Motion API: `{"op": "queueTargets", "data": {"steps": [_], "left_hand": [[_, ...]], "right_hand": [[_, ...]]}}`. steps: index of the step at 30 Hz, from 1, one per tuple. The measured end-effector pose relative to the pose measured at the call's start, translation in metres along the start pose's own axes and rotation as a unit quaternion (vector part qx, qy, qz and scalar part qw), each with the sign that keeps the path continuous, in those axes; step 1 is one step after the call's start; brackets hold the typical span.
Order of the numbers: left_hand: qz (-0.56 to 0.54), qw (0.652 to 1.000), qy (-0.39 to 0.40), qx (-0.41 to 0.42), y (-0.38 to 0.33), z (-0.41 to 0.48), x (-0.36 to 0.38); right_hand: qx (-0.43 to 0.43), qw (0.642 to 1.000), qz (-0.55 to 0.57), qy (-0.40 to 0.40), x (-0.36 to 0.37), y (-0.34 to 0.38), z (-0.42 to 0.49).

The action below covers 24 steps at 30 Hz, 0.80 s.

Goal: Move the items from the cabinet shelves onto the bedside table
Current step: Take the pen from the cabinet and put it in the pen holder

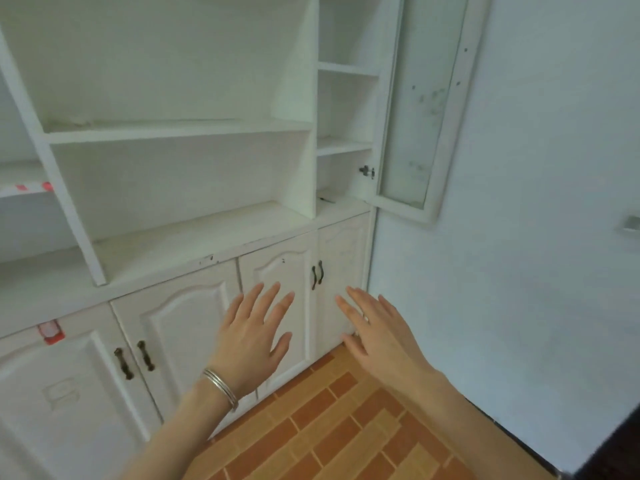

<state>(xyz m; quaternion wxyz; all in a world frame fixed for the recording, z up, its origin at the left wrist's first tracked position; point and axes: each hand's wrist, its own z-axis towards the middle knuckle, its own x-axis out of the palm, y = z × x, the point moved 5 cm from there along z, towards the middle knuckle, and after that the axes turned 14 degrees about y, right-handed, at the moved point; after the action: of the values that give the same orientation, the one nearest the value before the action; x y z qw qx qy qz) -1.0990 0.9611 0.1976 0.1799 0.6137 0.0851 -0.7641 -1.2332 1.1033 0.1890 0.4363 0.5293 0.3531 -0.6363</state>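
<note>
A white cabinet (173, 133) with open shelves fills the left and centre of the head view. The shelves I can see hold no items, apart from a small dark thing (325, 199) on the narrow lower right shelf. My left hand (249, 337), with silver bangles on the wrist, is held flat with fingers spread in front of the lower doors. My right hand (377, 327) is also spread and holds nothing, close to the rightmost lower door. The bedside table is not in view.
A glass-paned cabinet door (419, 109) stands open at the upper right, against a white wall (519, 237). Closed lower doors carry dark handles (317, 275). Red tape (51, 332) marks the left door. The floor (346, 438) is orange brick-pattern tile.
</note>
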Motion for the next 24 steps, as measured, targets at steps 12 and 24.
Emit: {"op": "queueTargets", "data": {"steps": [12, 24], "left_hand": [[-0.009, 1.000, -0.021, 0.006, -0.038, 0.233, 0.021], [0.002, 1.000, -0.005, 0.029, 0.033, 0.423, 0.098]], "right_hand": [[-0.031, 0.999, -0.042, -0.014, -0.014, -0.185, 0.139], [-0.035, 0.999, -0.036, -0.008, 0.039, -0.277, 0.328]]}}
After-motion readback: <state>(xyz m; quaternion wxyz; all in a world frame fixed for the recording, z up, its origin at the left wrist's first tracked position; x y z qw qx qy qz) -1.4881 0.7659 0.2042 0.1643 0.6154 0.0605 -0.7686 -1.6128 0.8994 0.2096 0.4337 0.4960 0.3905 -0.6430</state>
